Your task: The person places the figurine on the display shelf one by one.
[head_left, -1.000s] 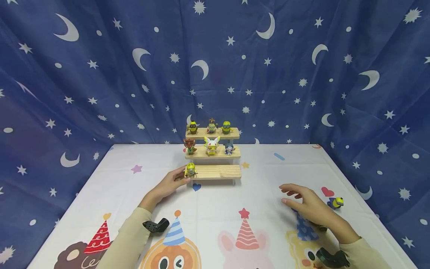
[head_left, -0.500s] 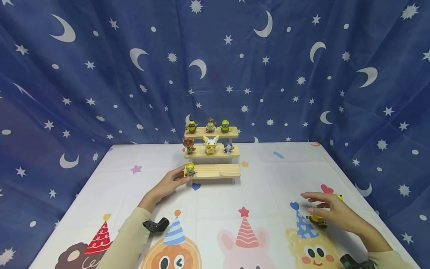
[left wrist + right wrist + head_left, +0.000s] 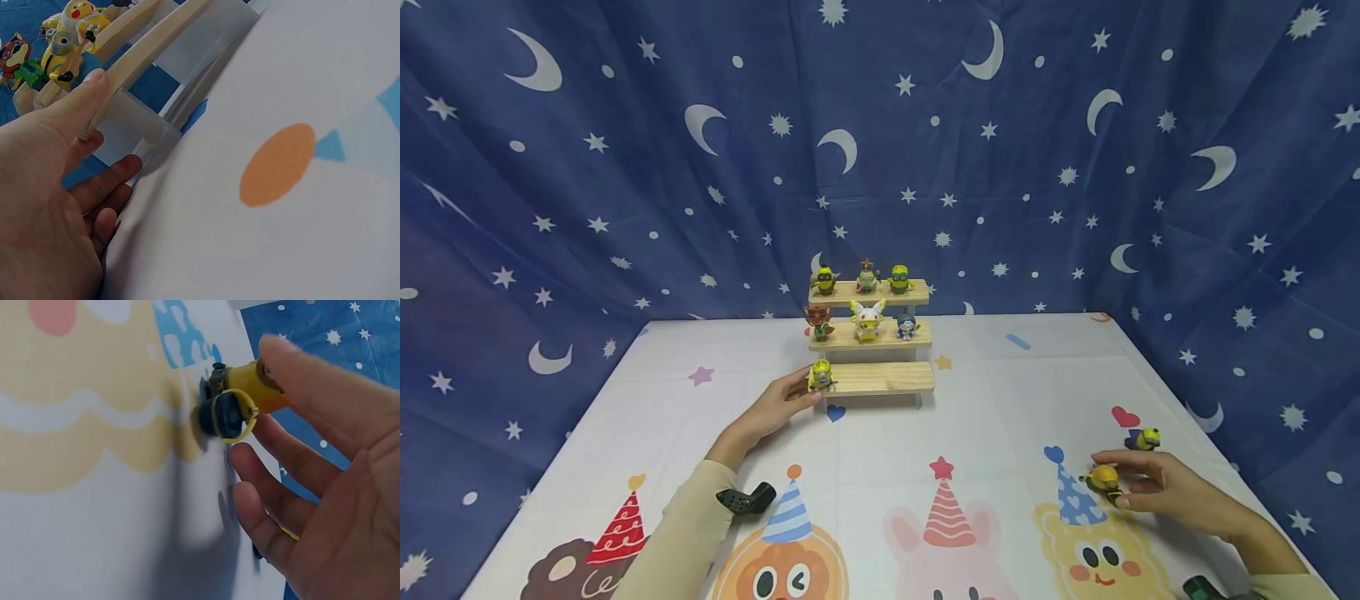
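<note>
A three-step wooden display shelf (image 3: pixel 880 378) with clear supports stands at the table's middle. My left hand (image 3: pixel 778 410) holds the left end of its bottom step, thumb on the board's edge and a fingertip below it. Beside that thumb a yellow minion figure (image 3: pixel 60 53) stands on the step. At the right, my right hand (image 3: pixel 1176 492) pinches another minion figure (image 3: pixel 1103 478) between thumb and index finger, low over the tablecloth. In the right wrist view this minion figure (image 3: pixel 247 387) is tilted, with a dark round part towards the camera; the other fingers are loosely bent.
Another minion figure in blue (image 3: pixel 1142 439) lies just behind my right hand. Several small figures stand on the upper steps, among them a fox figure (image 3: pixel 819 323) and a white-hooded yellow one (image 3: pixel 868 321). A blue star-and-moon curtain (image 3: pixel 880 150) hangs behind the table.
My right hand has moved right and towards me, then lowered onto the lying minion figure and closed its thumb and index finger round it. The left hand stays at the shelf.
</note>
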